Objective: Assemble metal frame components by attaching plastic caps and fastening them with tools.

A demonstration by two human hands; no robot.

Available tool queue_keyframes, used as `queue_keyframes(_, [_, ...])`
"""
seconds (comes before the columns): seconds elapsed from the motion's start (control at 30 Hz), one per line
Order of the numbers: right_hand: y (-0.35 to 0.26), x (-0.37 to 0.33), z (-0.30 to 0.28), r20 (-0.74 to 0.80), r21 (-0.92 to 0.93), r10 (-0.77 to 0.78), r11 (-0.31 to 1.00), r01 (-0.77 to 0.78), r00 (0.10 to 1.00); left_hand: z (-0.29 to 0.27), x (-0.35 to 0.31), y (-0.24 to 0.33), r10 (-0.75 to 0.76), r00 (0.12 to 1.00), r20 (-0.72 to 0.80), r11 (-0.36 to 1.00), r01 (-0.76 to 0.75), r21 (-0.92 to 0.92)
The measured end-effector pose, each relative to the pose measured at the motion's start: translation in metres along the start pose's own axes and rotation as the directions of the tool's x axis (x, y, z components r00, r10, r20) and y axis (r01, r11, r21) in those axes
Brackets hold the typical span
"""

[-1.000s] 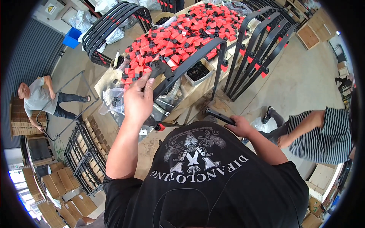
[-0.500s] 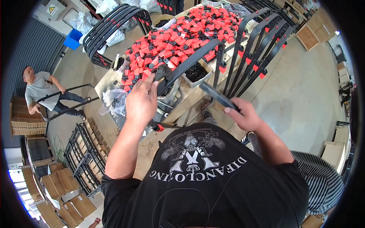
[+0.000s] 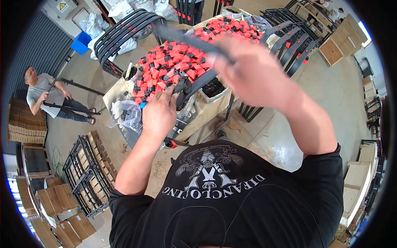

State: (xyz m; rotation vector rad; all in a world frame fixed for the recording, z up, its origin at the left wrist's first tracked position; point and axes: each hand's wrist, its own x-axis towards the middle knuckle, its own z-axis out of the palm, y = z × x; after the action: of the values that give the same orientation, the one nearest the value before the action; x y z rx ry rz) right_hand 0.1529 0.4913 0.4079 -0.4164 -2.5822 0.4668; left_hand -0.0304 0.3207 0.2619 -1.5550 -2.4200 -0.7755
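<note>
My left hand (image 3: 159, 115) is closed, its fingertips gripping a dark grey plastic fitting (image 3: 182, 85) set against a black metal tube frame (image 3: 202, 84). The tube slants up to the right, partly behind my right hand. Raised high over it, my right hand (image 3: 250, 72) is closed around a dark bar-shaped tool (image 3: 198, 43). Motion smears both, and I cannot make out the tool's far end. Behind the frame spreads a big heap of red and black plastic parts (image 3: 171, 62) on the table.
A white box of small black parts (image 3: 212, 89) and a clear plastic bag (image 3: 127, 115) sit at the near table side. Bent black frames stand left (image 3: 111, 37) and right (image 3: 295, 45). At the far left a person (image 3: 43, 93) holds another frame. Cardboard boxes (image 3: 56, 200) are stacked lower left.
My right hand has swung up and to the left with the tool, from low on the right to above the frame. My left hand keeps its grip on the fitting, shifted slightly.
</note>
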Motion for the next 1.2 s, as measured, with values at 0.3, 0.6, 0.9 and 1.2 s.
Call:
queue_keyframes(0.3, [0.033,-0.035,0.081,0.457,-0.086,0.222,0.975,-0.206,0.861,0.003,0.012,0.006,0.028,0.999,0.016,0.998,-0.027,-0.052])
queue_keyframes(0.6, [0.036,-0.007,0.062,0.312,0.207,0.095,0.964,-0.165,0.945,0.006,0.006,-0.005,-0.024,1.000,0.015,0.999,0.024,-0.025])
queue_keyframes(0.9, [-0.004,0.016,0.014,0.180,0.083,0.093,0.990,-0.110,0.979,-0.004,0.002,-0.005,-0.064,0.997,0.053,0.997,0.065,-0.031])
queue_keyframes(1.2, [0.017,-0.023,0.064,0.590,-0.109,0.228,0.973,-0.203,0.775,0.002,0.002,-0.003,0.034,0.999,-0.013,0.999,-0.034,-0.042])
